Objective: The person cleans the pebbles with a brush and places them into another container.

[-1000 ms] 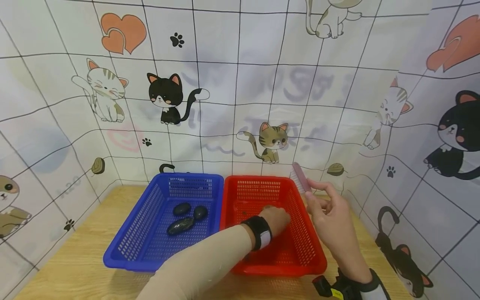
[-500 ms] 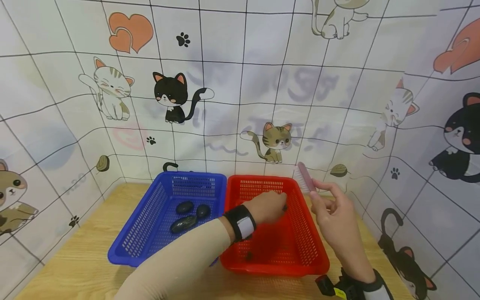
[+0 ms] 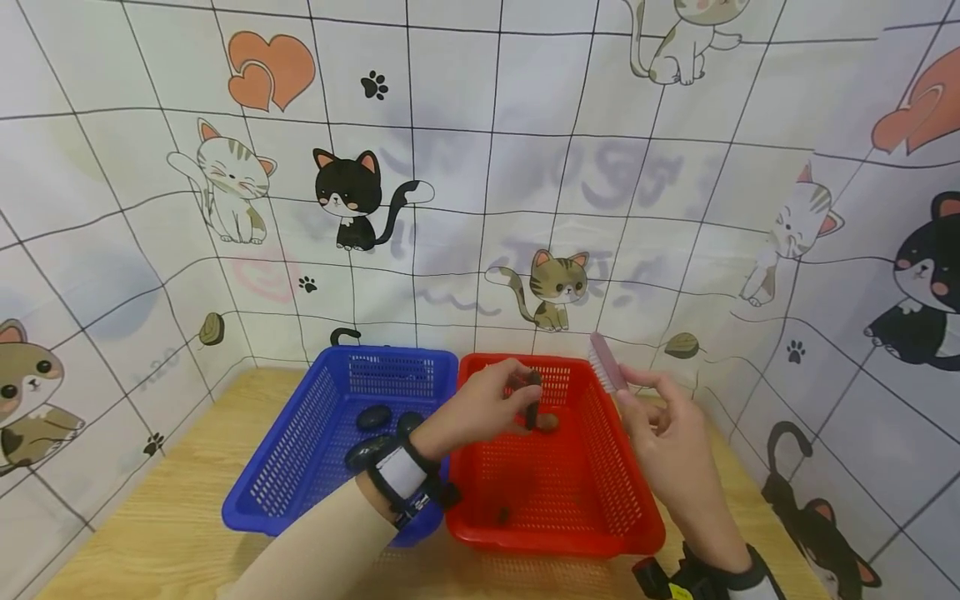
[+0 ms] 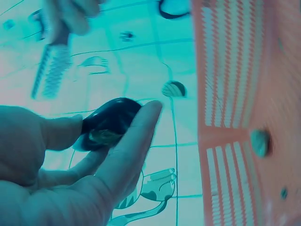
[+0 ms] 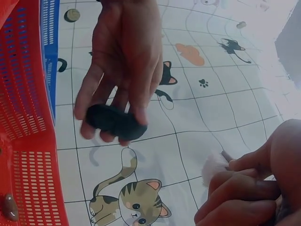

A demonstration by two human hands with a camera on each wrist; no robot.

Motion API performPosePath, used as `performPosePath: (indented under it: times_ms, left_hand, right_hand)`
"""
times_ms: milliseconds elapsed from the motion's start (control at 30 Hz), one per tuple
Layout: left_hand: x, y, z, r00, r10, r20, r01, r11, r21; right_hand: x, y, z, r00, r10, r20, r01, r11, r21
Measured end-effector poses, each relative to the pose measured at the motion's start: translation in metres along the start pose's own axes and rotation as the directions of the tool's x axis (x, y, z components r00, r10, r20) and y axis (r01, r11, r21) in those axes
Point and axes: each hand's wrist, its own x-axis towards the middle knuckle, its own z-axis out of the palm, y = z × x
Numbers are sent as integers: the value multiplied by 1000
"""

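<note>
Head view's got left hand [image 3: 480, 407] pinching a stone [image 3: 532, 412] mid-frame over the red basket [image 3: 555, 545], right hand [image 3: 671, 446] gripping a brush [image 3: 606, 362] right of center, so probably pre-scrub, next move needing brush and stone brought together.

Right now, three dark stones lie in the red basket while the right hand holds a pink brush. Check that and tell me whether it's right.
Not quite: the head view shows the three dark stones lying in the blue basket, beside the red basket. The rest is right: the right hand holds a pink brush.
</note>
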Motion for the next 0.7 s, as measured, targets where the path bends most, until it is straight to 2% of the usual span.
performPosePath:
  times_ms: [67, 133, 200, 300, 367, 467, 600, 700]
  left_hand:
    - [-8, -2, -4, 1000, -7, -19, 3, 986, -166]
    - [-16, -6, -8, 1000, 4, -26, -11, 956, -292]
    - [-23, -9, -11, 999, 16, -28, -26, 911, -411]
    - [-31, -14, -11, 999, 28, -38, -44, 846, -532]
    - [-35, -17, -10, 998, 34, -43, -53, 805, -591]
    - [-42, -19, -10, 999, 3, -42, -30, 757, -653]
    - [-47, -20, -12, 1000, -24, -4, 15, 722, -692]
    - [-50, -19, -15, 999, -12, 30, 30, 703, -710]
  right_hand:
    - [0, -2, 1, 1000, 6, 27, -6, 1000, 13]
    - [0, -4, 2, 999, 8, 47, -9, 1000, 23]
    - [-1, -5, 4, 998, 8, 62, -10, 999, 31]
    - [-3, -5, 7, 997, 12, 82, -16, 998, 55]
    - [-5, -5, 10, 995, 10, 98, -16, 998, 61]
    - [-7, -6, 16, 991, 3, 133, -10, 999, 47]
    - [-9, -7, 23, 984, 19, 178, -27, 999, 41]
    - [-9, -9, 27, 980, 40, 196, -51, 998, 48]
